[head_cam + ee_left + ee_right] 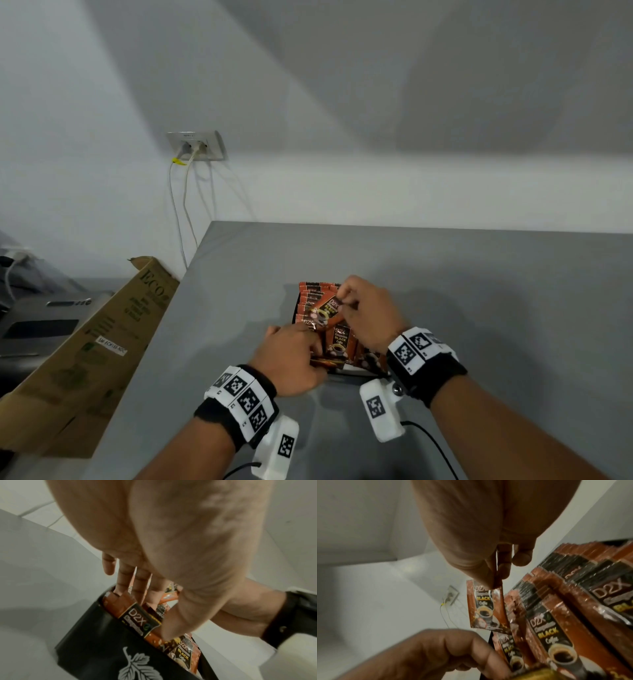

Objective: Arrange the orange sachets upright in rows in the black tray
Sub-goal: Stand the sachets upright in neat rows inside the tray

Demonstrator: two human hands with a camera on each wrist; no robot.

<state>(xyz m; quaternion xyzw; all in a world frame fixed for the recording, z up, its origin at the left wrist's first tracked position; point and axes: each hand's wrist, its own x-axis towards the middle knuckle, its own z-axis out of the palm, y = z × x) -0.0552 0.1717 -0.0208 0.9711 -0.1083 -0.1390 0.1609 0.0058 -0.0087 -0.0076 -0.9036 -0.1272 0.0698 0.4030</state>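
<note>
On the grey table [445, 291] the black tray [96, 635] sits near the person, packed with orange sachets [556, 615] standing in overlapping rows toward its far side. The right hand [370, 315] pinches one sachet [485, 607] by its top edge between thumb and fingers, and holds it above the tray, hanging upright with its printed face (a coffee cup and the word BLACK) showing in the right wrist view. The left hand [291, 359] is at the tray's near left corner with its fingers [137, 586] straight and reaching down among the sachets, the thumb laid on one near the rim; whether it grips any sachet I cannot tell. A cardboard box [102, 342] leans at the left of the table, and a wall socket [197, 145] with two white cables is on the far wall.
</note>
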